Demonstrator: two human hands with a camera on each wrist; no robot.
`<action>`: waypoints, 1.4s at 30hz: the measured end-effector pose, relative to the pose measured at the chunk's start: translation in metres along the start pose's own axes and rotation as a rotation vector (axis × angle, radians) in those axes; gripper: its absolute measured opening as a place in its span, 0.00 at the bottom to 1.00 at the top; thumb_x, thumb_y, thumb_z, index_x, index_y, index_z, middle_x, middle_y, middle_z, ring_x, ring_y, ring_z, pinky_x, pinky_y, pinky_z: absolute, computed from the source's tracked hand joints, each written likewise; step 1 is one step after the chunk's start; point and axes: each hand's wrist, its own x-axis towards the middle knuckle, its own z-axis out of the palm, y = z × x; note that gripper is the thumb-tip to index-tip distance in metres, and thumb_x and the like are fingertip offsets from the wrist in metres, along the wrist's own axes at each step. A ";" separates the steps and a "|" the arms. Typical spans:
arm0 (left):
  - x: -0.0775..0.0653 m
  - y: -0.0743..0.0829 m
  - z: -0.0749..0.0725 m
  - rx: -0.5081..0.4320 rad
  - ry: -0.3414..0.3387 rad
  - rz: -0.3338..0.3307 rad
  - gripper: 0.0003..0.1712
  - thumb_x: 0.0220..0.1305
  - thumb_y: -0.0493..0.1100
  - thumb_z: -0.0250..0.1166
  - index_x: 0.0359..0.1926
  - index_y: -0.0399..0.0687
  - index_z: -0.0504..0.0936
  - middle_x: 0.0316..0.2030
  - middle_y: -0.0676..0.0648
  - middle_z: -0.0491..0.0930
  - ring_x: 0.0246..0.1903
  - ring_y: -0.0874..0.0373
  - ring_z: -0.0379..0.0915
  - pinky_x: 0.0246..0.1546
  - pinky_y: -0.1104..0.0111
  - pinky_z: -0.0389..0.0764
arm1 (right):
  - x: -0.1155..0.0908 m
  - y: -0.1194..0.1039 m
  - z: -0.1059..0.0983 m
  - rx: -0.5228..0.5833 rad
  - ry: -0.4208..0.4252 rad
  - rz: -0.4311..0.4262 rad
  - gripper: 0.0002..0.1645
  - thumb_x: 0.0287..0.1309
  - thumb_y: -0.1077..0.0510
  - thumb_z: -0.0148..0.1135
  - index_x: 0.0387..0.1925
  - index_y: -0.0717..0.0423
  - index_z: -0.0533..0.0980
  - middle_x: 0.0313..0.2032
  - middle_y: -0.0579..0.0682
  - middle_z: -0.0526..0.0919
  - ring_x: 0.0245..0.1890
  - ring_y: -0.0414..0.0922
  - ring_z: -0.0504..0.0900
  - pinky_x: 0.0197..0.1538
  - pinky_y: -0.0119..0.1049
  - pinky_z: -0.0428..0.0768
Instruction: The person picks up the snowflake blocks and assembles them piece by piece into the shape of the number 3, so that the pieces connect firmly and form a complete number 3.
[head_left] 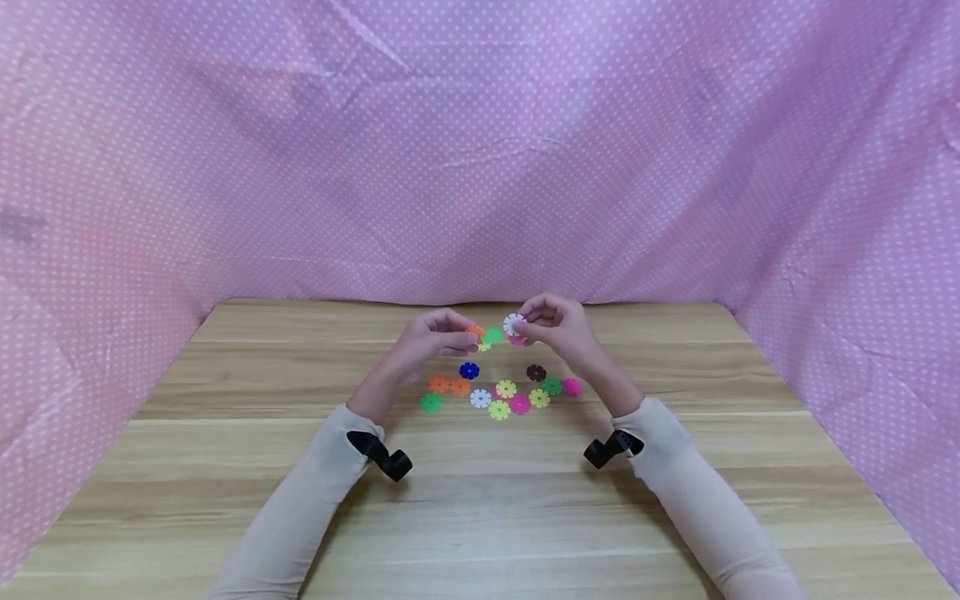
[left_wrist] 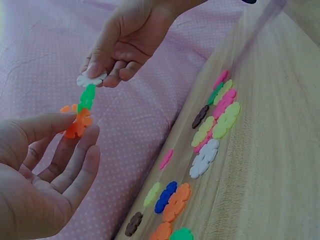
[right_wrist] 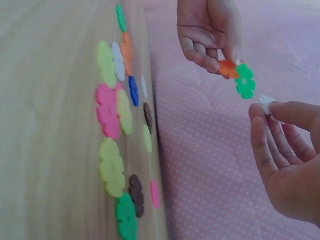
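Observation:
Above the far part of the table, my left hand (head_left: 429, 343) pinches an orange notched plastic disc (left_wrist: 77, 124) between thumb and fingers. A green disc (right_wrist: 245, 81) is slotted onto the orange one and sticks out toward the right hand. My right hand (head_left: 562, 332) pinches a white notched disc (right_wrist: 265, 102) between thumb and fingertips. In the right wrist view a small gap shows between the white disc and the green one; in the left wrist view they overlap. Part of the orange disc is hidden behind the left fingers.
Loose notched discs lie on the wooden table (head_left: 480, 517) below the hands: a blue one (head_left: 469, 371), a brown one (head_left: 536, 372), a white one (head_left: 481, 398), and several orange, yellow, pink and green ones. A pink dotted cloth (head_left: 480, 167) hangs behind the table.

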 end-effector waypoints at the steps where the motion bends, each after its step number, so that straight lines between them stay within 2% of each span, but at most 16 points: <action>1: 0.000 0.000 0.000 0.000 0.006 0.000 0.09 0.68 0.38 0.68 0.47 0.41 0.82 0.41 0.49 0.86 0.42 0.56 0.87 0.59 0.49 0.82 | 0.000 0.001 0.001 0.017 0.008 -0.004 0.11 0.61 0.68 0.69 0.43 0.68 0.77 0.34 0.49 0.87 0.33 0.42 0.88 0.39 0.35 0.89; 8: -0.001 0.001 -0.003 -0.036 0.024 0.012 0.10 0.68 0.38 0.67 0.49 0.41 0.81 0.40 0.50 0.86 0.46 0.47 0.86 0.61 0.45 0.80 | -0.002 0.003 0.006 0.043 0.039 -0.007 0.13 0.61 0.67 0.69 0.45 0.70 0.77 0.33 0.48 0.87 0.32 0.40 0.88 0.39 0.35 0.89; 16: -0.002 0.001 -0.001 -0.024 0.023 0.013 0.09 0.69 0.38 0.67 0.48 0.41 0.82 0.43 0.44 0.84 0.42 0.55 0.87 0.60 0.49 0.81 | -0.004 0.005 0.012 0.073 0.045 -0.020 0.15 0.61 0.67 0.69 0.46 0.71 0.75 0.33 0.48 0.87 0.33 0.41 0.89 0.39 0.35 0.89; 23: -0.002 0.002 0.004 0.009 0.013 0.003 0.10 0.67 0.39 0.70 0.47 0.42 0.81 0.45 0.42 0.83 0.42 0.54 0.87 0.58 0.53 0.84 | -0.005 0.005 0.014 0.099 0.055 -0.068 0.14 0.62 0.69 0.67 0.47 0.73 0.75 0.33 0.47 0.87 0.32 0.40 0.88 0.38 0.34 0.89; 29: -0.003 0.004 0.009 0.041 0.009 0.042 0.11 0.66 0.36 0.70 0.47 0.40 0.80 0.54 0.40 0.82 0.41 0.55 0.88 0.55 0.52 0.85 | -0.005 0.005 0.013 0.064 0.064 -0.094 0.16 0.62 0.67 0.68 0.50 0.71 0.79 0.34 0.47 0.86 0.32 0.40 0.89 0.40 0.37 0.89; 32: -0.003 0.005 0.011 0.053 0.000 0.075 0.11 0.66 0.35 0.69 0.47 0.38 0.81 0.55 0.41 0.83 0.39 0.55 0.88 0.53 0.50 0.86 | -0.006 0.004 0.013 0.042 0.069 -0.092 0.16 0.62 0.65 0.69 0.50 0.69 0.80 0.34 0.48 0.86 0.32 0.40 0.89 0.40 0.37 0.89; 36: -0.004 0.006 0.014 0.046 -0.003 0.104 0.11 0.65 0.35 0.70 0.47 0.37 0.81 0.48 0.42 0.86 0.37 0.55 0.88 0.54 0.44 0.84 | -0.006 0.003 0.013 0.028 0.075 -0.095 0.15 0.61 0.64 0.70 0.49 0.68 0.81 0.34 0.51 0.87 0.32 0.41 0.88 0.39 0.36 0.89; 39: -0.004 0.007 0.015 0.042 0.003 0.115 0.11 0.65 0.36 0.70 0.47 0.37 0.81 0.40 0.46 0.87 0.36 0.56 0.88 0.55 0.43 0.83 | -0.006 0.003 0.012 0.028 0.083 -0.091 0.15 0.61 0.64 0.71 0.48 0.68 0.81 0.34 0.51 0.89 0.31 0.40 0.89 0.38 0.35 0.89; 42: -0.004 0.007 0.015 0.053 0.014 0.137 0.11 0.65 0.36 0.70 0.47 0.37 0.81 0.35 0.51 0.88 0.37 0.58 0.87 0.54 0.47 0.85 | -0.006 0.003 0.012 0.036 0.082 -0.081 0.15 0.61 0.64 0.71 0.47 0.68 0.81 0.33 0.50 0.90 0.31 0.40 0.89 0.38 0.34 0.88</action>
